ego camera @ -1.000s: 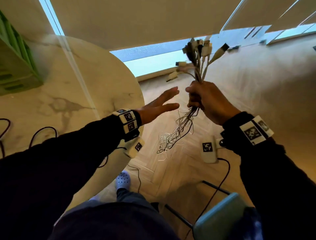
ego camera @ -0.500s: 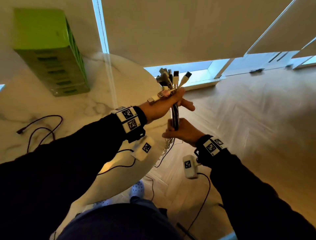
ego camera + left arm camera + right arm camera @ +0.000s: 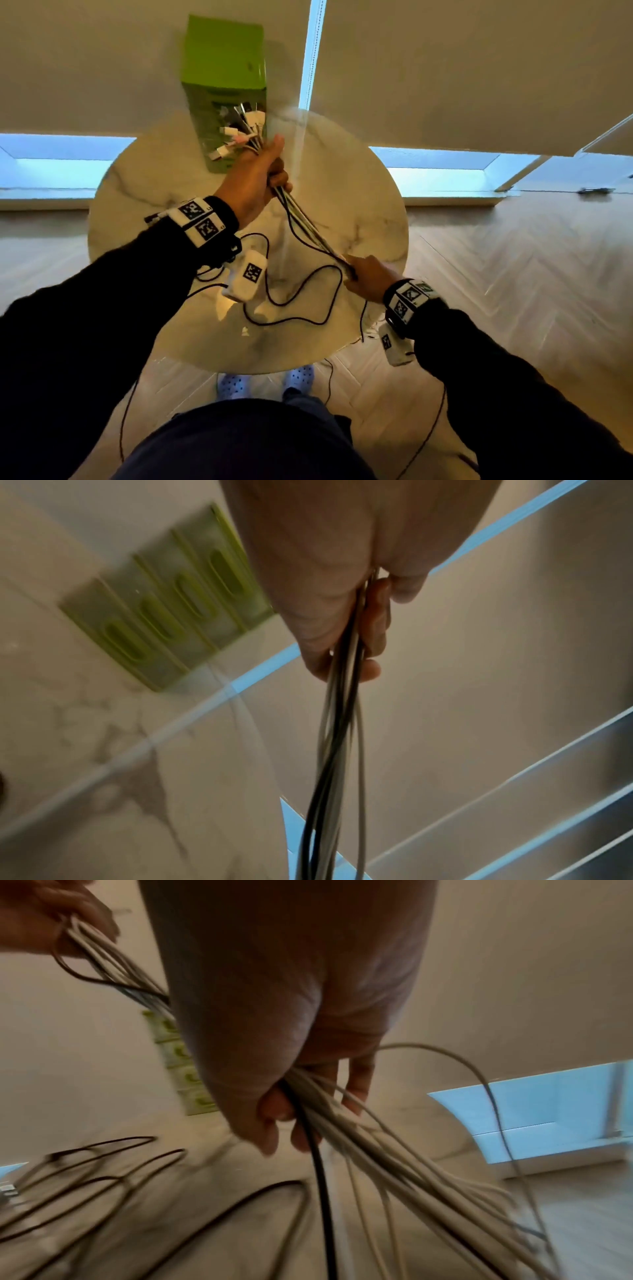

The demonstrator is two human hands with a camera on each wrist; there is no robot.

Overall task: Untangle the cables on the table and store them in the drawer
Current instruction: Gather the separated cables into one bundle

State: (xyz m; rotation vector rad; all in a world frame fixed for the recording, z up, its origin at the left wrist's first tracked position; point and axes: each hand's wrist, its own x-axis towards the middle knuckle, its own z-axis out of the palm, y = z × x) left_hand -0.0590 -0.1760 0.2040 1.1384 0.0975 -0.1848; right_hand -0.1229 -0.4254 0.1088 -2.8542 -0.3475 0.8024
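With the left hand (image 3: 255, 178) gripping the cable bundle (image 3: 310, 224) near its plugs above the worktop (image 3: 373, 192) and the right hand (image 3: 364, 277) closed around it toward five o'clock, keep the strands taut and slide steadily to comb them straight.

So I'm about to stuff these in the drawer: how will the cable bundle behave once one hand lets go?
Probably floppy: the cable bundle runs straight only between the left hand and right hand. Past the right hand its loose ends splay, so they'll likely snag.
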